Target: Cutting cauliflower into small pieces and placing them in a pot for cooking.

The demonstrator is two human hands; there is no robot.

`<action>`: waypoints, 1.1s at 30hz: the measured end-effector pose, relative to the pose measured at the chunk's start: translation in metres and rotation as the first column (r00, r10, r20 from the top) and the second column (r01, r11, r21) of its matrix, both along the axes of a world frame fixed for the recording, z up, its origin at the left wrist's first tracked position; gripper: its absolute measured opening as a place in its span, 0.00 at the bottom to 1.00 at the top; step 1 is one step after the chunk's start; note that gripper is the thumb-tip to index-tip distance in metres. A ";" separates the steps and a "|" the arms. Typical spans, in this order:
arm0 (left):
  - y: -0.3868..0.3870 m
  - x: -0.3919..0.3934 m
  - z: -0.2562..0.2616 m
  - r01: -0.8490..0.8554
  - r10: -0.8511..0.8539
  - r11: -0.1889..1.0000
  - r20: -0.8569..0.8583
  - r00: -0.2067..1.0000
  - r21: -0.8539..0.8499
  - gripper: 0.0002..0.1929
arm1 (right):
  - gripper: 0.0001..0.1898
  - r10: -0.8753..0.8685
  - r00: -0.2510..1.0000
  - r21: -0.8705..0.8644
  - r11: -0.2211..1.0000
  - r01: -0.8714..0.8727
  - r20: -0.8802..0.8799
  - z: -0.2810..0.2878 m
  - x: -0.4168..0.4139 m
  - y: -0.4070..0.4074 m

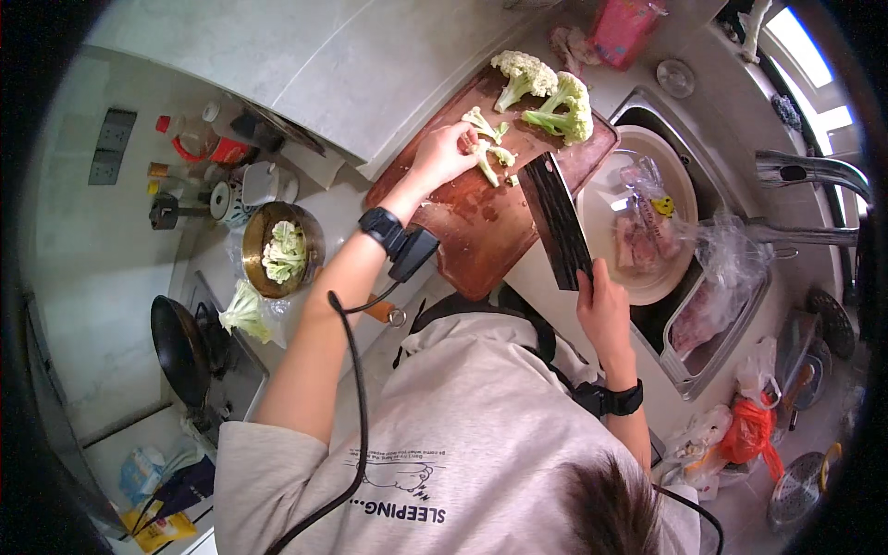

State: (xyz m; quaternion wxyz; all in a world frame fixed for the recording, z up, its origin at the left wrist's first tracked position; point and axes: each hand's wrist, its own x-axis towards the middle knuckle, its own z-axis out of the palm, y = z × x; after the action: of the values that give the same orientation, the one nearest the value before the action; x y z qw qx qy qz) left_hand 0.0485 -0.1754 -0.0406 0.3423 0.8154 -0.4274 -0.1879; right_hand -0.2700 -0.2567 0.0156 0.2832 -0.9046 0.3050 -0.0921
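My left hand (447, 156) is over a brown cutting board (472, 229), its fingertips closed on a small cauliflower floret (488, 165). More cut cauliflower pieces (485, 123) lie beside those fingers. Toward the board's far end rest two larger cauliflower chunks, one whitish chunk (525, 75) and one greener chunk (565, 111). My right hand (602, 305) grips a cleaver by its handle, which my fingers mostly hide. The dark, broad cleaver blade (555, 222) slants over the board's right edge, its far end near the small pieces but apart from my left hand.
Right of the board, a sink (694, 378) holds a basin (690, 201) of water with bagged meat (645, 239). A faucet (812, 166) reaches over it. At left stand a metal pot (316, 239) with cauliflower florets (283, 253), and a black pan (177, 347). A cable (357, 402) hangs along my left arm.
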 end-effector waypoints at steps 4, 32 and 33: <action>0.030 0.004 -0.002 0.033 -0.049 0.992 0.131 0.990 0.121 0.15 | 0.07 0.043 0.999 0.030 0.999 -0.044 0.027 -0.003 0.004 0.001; 0.048 -0.011 -0.021 -0.161 0.164 0.986 -0.155 0.974 0.032 0.13 | 0.10 0.257 0.946 -0.060 0.960 -0.274 -0.196 0.012 0.047 0.033; 0.050 -0.010 -0.025 -0.180 0.173 0.984 -0.202 0.964 -0.015 0.13 | 0.10 0.277 0.945 -0.066 0.954 -0.292 -0.176 0.013 0.049 0.033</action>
State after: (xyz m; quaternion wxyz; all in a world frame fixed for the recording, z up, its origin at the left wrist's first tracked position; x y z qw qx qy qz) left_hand 0.0382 -0.1258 -0.0652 0.4125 0.8213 -0.3196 -0.2306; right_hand -0.2214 -0.2234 0.0286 0.2255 -0.9557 0.1890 0.0112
